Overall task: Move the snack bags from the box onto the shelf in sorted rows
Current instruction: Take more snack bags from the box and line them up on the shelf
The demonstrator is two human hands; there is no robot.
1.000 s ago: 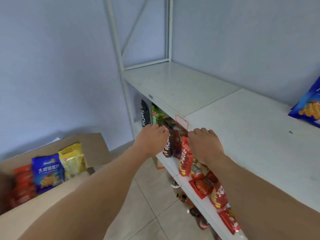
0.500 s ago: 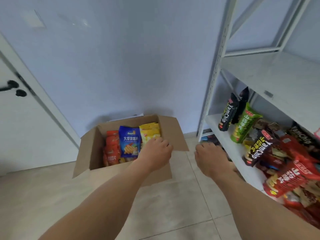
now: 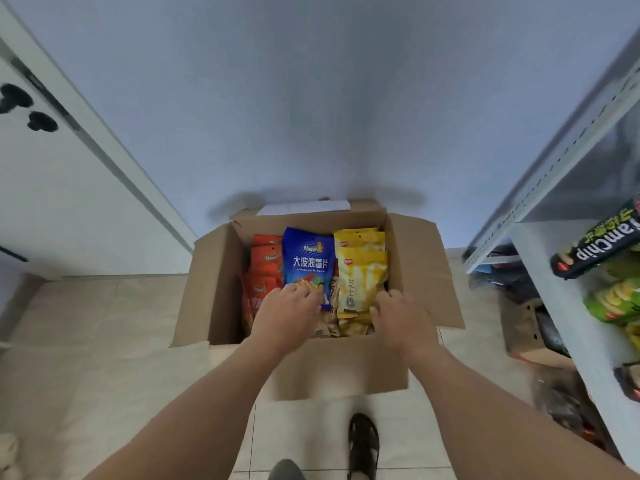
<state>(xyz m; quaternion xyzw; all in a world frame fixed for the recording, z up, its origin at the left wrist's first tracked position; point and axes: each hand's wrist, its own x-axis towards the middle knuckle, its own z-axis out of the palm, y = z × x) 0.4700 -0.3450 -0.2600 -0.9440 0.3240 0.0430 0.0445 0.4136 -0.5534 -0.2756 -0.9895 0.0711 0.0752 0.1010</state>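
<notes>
beige tile floor, pale blue wall far, white door left. open cardboard box on the floor against the wall, flaps splayed left and right. inside, upright: orange bags left, blue bag middle, yellow bags right. left hand over the blue bag's lower edge, fingers curled down; grip probably not closed, can't tell. right hand at the yellow bags' right edge, fingers hidden, can't tell. shelf right, black yamchip bag and green bag on it. bare floor left of box; narrow gap between right flap and shelf. sandal near.
</notes>
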